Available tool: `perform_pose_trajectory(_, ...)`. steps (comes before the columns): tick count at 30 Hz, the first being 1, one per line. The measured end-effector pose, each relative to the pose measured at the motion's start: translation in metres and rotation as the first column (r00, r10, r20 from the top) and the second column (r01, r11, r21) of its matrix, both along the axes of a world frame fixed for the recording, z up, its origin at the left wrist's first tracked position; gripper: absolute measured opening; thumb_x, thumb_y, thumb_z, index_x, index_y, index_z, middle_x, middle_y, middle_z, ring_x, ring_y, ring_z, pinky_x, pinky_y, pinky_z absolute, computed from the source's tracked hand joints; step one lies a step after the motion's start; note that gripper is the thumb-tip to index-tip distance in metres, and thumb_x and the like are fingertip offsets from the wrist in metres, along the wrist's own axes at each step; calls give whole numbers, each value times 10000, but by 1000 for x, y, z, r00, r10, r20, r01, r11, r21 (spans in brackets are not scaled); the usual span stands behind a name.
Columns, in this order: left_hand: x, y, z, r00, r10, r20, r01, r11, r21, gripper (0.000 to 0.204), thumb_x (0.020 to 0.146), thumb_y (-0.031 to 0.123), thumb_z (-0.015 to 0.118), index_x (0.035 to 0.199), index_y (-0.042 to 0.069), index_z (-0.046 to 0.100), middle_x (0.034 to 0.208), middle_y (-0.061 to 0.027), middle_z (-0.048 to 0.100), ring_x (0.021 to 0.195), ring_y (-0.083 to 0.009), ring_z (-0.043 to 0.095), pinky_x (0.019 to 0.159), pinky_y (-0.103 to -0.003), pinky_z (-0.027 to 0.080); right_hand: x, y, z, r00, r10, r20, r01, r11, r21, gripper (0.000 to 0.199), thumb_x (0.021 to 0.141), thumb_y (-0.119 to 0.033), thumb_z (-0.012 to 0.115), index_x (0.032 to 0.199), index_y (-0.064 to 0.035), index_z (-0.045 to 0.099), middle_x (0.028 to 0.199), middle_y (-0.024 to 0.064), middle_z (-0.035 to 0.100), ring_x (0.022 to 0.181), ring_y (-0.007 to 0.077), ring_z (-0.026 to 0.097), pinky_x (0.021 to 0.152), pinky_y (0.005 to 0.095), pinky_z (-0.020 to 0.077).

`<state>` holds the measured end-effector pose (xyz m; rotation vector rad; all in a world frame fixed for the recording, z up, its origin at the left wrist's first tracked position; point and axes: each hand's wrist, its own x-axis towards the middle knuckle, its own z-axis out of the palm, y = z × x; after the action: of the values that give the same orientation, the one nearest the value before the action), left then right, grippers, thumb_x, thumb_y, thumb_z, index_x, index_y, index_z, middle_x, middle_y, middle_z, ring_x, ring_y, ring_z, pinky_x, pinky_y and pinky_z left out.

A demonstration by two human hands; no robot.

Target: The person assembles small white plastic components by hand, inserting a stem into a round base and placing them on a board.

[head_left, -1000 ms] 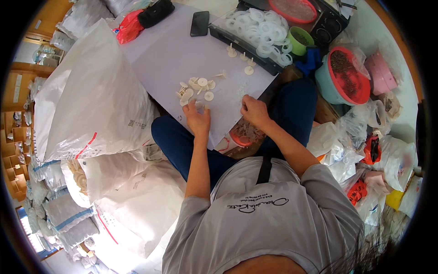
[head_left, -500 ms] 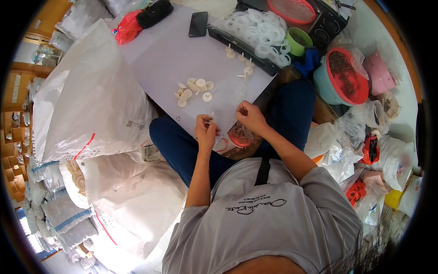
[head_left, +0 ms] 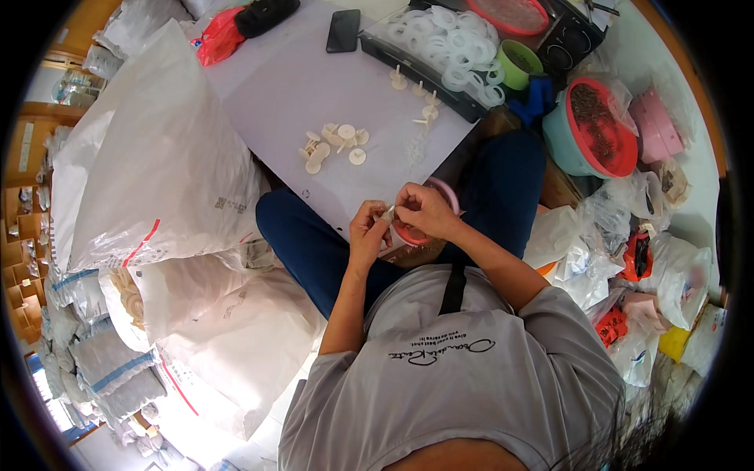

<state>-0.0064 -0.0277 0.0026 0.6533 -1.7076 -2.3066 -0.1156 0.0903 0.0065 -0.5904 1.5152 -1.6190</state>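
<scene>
My left hand (head_left: pixel 367 229) pinches a small whitish piece (head_left: pixel 389 213), its exact kind mostly hidden by fingers. My right hand (head_left: pixel 428 212) is closed with its fingertips against that piece; anything else in its grip is too small to make out. Both hands meet over a red-and-pink tub (head_left: pixel 415 233) between my knees. Ahead of them, a loose cluster of cream discs with stems (head_left: pixel 345 133) lies on the pale grey tabletop (head_left: pixel 275 110). More stemmed discs (head_left: pixel 430 113) lie farther right, beside a little patch of tiny clear bits (head_left: pixel 415 151).
A dark tray of translucent white rings (head_left: pixel 455 47) borders the far right, by a green cup (head_left: pixel 518 67) and a phone (head_left: pixel 342 31). A teal basin with a red dish (head_left: pixel 565 129) stands right. Big white sacks (head_left: pixel 173 173) crowd the left.
My right hand has moved left and down, and my left hand slightly right and down, so they now meet at the whitish piece. Before, they were apart.
</scene>
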Motion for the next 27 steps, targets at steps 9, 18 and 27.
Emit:
perform_pose_trajectory(9, 9, -9, -10, 996, -86, 20, 87, 995, -53, 91, 849, 64, 567, 928, 20, 559, 796, -46, 594, 626, -89, 559, 431, -205, 459, -2, 2, 3, 995, 91, 43, -90, 996, -27, 54, 777, -3, 561, 797, 15, 515, 697, 49, 596, 629, 96, 589, 572, 222, 468)
perform_pose_trajectory(18, 7, -9, -1, 996, -34, 86, 40, 998, -58, 53, 826, 58, 594, 849, 10, 595, 712, -21, 568, 533, -61, 503, 409, -200, 433, -1, 3, 11, 993, 118, 2, -118, 993, 13, 43, 767, 2, 559, 784, 22, 526, 700, 64, 619, 633, 100, 602, 582, 222, 471)
perform_pose_trajectory(27, 18, -12, -12, 994, -51, -93, 78, 946, 313, 30, 801, 20, 579, 832, 19, 577, 721, -61, 590, 518, -116, 551, 433, -225, 478, 1, 6, 12, 906, 256, 337, -257, 965, -42, 48, 775, -20, 551, 810, 5, 530, 730, 81, 615, 599, 137, 612, 535, 224, 485)
